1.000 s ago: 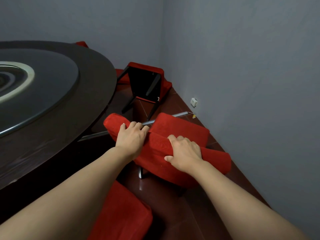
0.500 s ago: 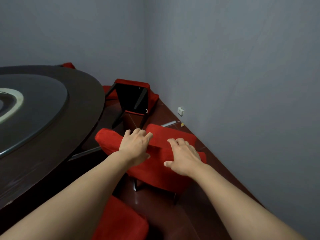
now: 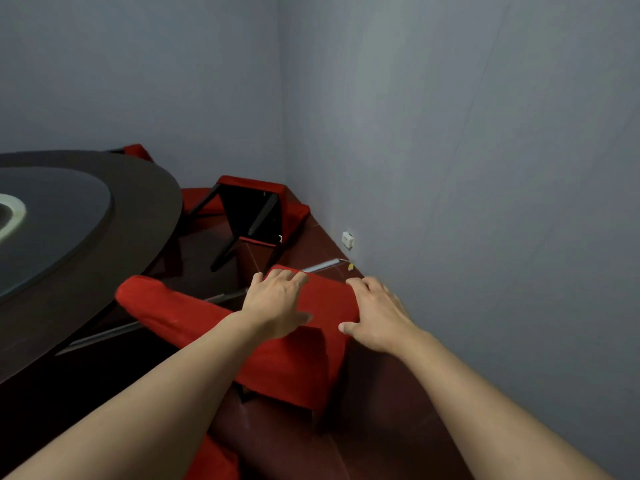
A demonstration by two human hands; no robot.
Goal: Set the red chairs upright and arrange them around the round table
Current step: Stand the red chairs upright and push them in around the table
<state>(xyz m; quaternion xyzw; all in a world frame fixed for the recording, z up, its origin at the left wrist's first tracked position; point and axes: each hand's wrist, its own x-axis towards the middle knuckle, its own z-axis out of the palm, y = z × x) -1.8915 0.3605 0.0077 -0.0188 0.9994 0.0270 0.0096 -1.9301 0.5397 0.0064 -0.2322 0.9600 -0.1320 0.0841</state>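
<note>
A red upholstered chair (image 3: pixel 277 344) sits in the middle of the view, low on the dark red tiled floor (image 3: pixel 363 427), between the round table and the grey wall (image 3: pixel 467 168). Its padded top edge runs from lower right up toward the left, where a red rounded end (image 3: pixel 145 296) reaches close to the table's rim. Whether the chair stands fully upright cannot be told from this angle.

Both of the person's hands are on the chair's cloth top. The left hand (image 3: pixel 277 306) lies over the upper edge, fingers bent forward over the far side of the padding and thumb pointing right along the near face — it grips the fabric. The right hand (image 3: pixel 377 313) rests just beside it on the chair's right corner, fingers spread and curved down over the edge, thumb against the near face. The two hands are near each other but not touching.

A thin grey metal bar (image 3: pixel 320 265) lies on the floor just beyond the fingertips.

Further back, toward the corner of the room, a second red chair (image 3: pixel 256 213) lies tipped over, its black underside and dark legs facing the camera.

The round table (image 3: pixel 104 244) fills the left side — dark brown, with a darker raised disc on top. A bit of another red chair (image 3: pixel 136 151) peeks over its far edge. A small white fitting (image 3: pixel 347 239) sits low on the wall. More red upholstery (image 3: pixel 214 459) shows at the bottom edge.
</note>
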